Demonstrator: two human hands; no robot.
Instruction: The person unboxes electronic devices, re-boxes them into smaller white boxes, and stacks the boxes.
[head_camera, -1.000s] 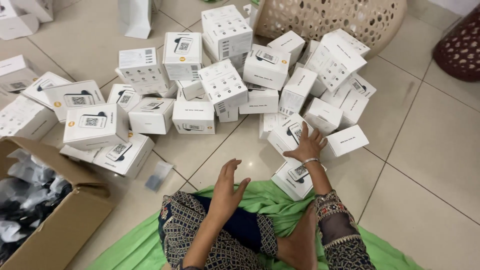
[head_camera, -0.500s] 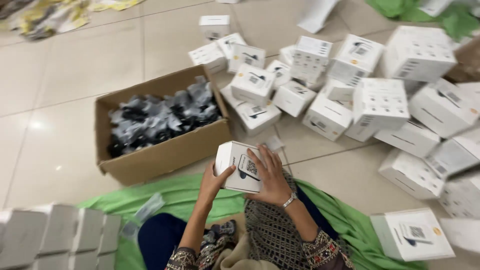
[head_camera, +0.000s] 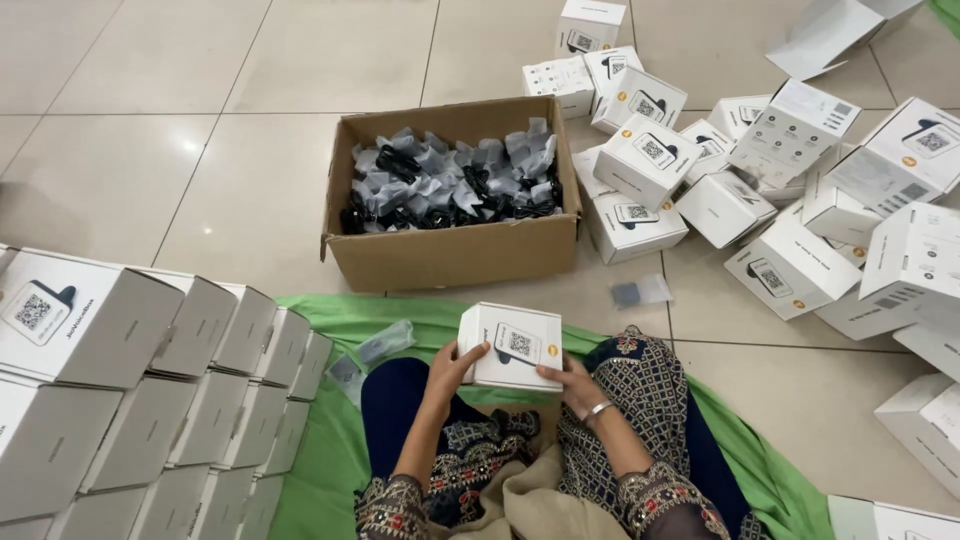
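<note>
I see a small white cardboard box with a printed square code panel and an orange dot (head_camera: 510, 346) held over my lap, above the green cloth (head_camera: 320, 470) spread on the tiled floor (head_camera: 200, 120). My left hand (head_camera: 452, 366) grips its left edge, fingers wrapped onto the face; my right hand (head_camera: 573, 378), with a silver bangle at the wrist, closes on its lower right corner. Both hands are holding the box, neither open.

The hold looks light and sits on the edges, so I judge the box could tip forward and drop onto my knees if one hand lets go. I cannot tell whether its flaps are shut; if loose, whatever is inside could slide out.

Just beyond it stands an open brown cardboard carton (head_camera: 455, 250), filled with black items in clear plastic bags (head_camera: 450, 185). To my left, identical white boxes form a neat stacked row (head_camera: 150, 380); a careless elbow could topple it. To the right, more white boxes lie in a loose heap (head_camera: 790, 190), some tilted, and a small clear bag (head_camera: 640, 291) lies on the floor near the carton.
</note>
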